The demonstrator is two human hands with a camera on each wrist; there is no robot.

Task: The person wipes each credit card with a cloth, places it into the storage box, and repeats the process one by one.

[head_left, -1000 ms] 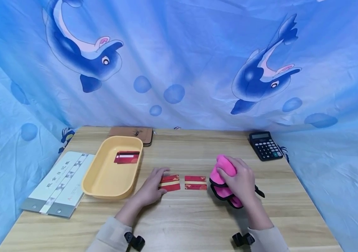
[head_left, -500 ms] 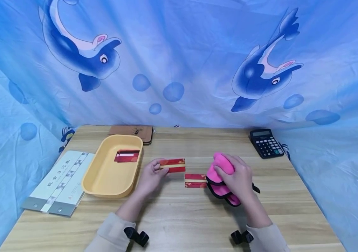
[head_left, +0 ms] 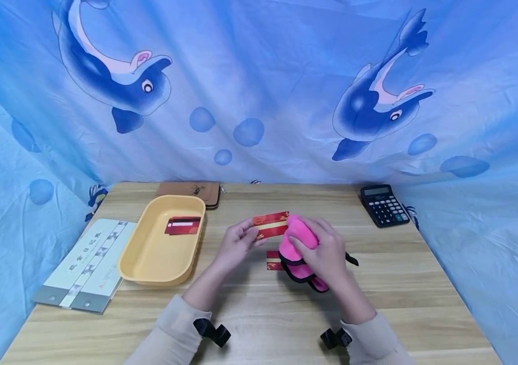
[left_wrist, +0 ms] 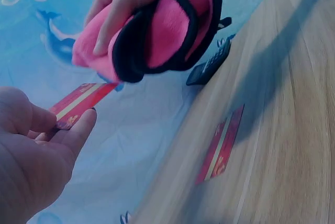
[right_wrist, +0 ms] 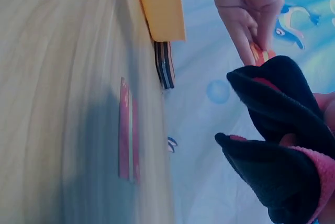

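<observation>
My left hand (head_left: 235, 244) pinches a red card with a gold stripe (head_left: 269, 226) by its left end, raised above the table. My right hand (head_left: 327, 253) grips a folded pink cloth with black edging (head_left: 299, 242), its fingers over the top. In the head view the cloth overlaps the card's right end; whether they touch, I cannot tell. A second red card (left_wrist: 221, 145) lies flat on the wooden table (left_wrist: 293, 145), partly hidden by the cloth in the head view. The right wrist view shows the cloth's dark folds (right_wrist: 277, 174) spread apart.
At left stands a yellow tray (head_left: 160, 253) with red cards (head_left: 183, 226) inside. A brown wallet (head_left: 211, 192) lies behind it. A pale notebook (head_left: 85, 263) is at far left, and a black calculator (head_left: 383, 207) at back right.
My left hand has picked the left card up off the table and carried it right and away from me. My right hand has moved left with the cloth, towards that card.
</observation>
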